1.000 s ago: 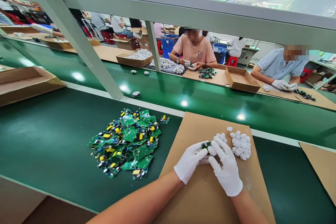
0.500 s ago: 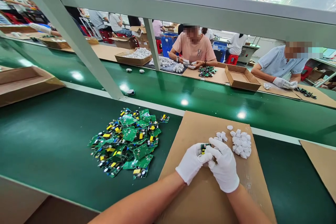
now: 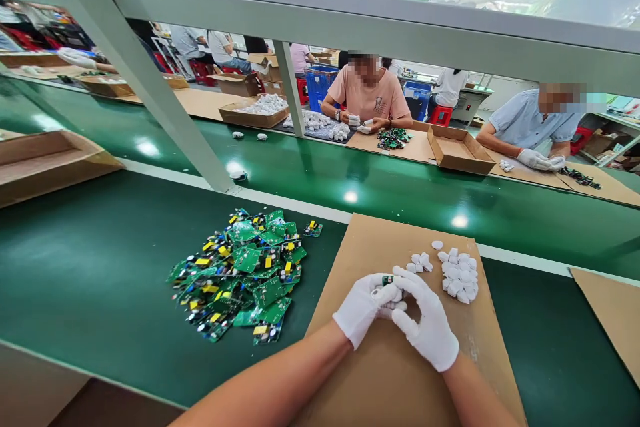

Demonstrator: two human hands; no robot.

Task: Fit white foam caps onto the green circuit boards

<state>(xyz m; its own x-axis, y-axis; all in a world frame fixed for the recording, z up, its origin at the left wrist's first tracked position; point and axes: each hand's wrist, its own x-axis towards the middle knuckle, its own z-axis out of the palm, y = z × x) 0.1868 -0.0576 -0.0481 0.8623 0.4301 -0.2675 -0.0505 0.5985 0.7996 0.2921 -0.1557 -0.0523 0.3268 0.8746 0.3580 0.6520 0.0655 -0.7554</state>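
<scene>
Both my hands wear white gloves and meet above a sheet of cardboard (image 3: 380, 373). My left hand (image 3: 361, 307) is closed around a small green circuit board (image 3: 387, 279), most of which its fingers hide. My right hand (image 3: 429, 323) curves around the other side, fingertips at the board's upper edge and thumb held apart lower down. Just beyond the hands lies a small cluster of white wrapped pieces (image 3: 420, 262), with a larger group of white pieces (image 3: 459, 275) to its right. A single white piece (image 3: 437, 245) sits behind them.
Left of the cardboard is a heap of circuit boards (image 3: 245, 270), with one loose board (image 3: 313, 229) beside it. A green conveyor belt (image 3: 320, 177) runs beyond, under a metal frame post (image 3: 150, 73). Across it, two people work near an open carton (image 3: 460, 150).
My right thumb has moved down and away from the right fingers, widening the gap between them. The left hand stays around the board. Pieces on the belt have shifted left.
</scene>
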